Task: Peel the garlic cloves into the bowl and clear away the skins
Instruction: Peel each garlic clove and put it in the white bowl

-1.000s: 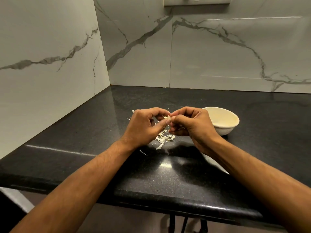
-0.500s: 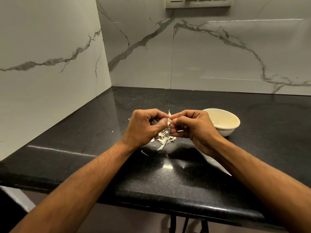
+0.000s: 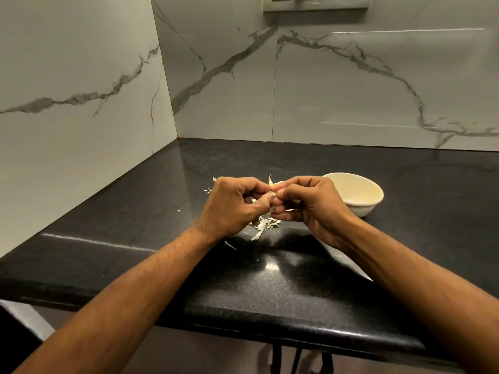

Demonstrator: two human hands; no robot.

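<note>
Both hands meet above the black countertop (image 3: 135, 228). My left hand (image 3: 232, 206) and my right hand (image 3: 310, 203) each pinch the same garlic clove (image 3: 273, 186), most of it hidden by fingers; a pale flap of skin sticks up between the fingertips. Below the hands lies a small heap of garlic skins (image 3: 266, 225), with a few flakes further left (image 3: 208, 190). A cream bowl (image 3: 359, 194) stands just right of my right hand; its inside is only partly visible.
Marble-look walls close off the counter at the left and back, meeting in a corner (image 3: 176, 136). A switch panel (image 3: 316, 2) is mounted high on the back wall. The counter's front edge (image 3: 297, 330) runs under my forearms.
The hands stay together on the clove; the fingers shifted slightly and the skin flap between them stands a little higher. The bowl and heap have not moved.
</note>
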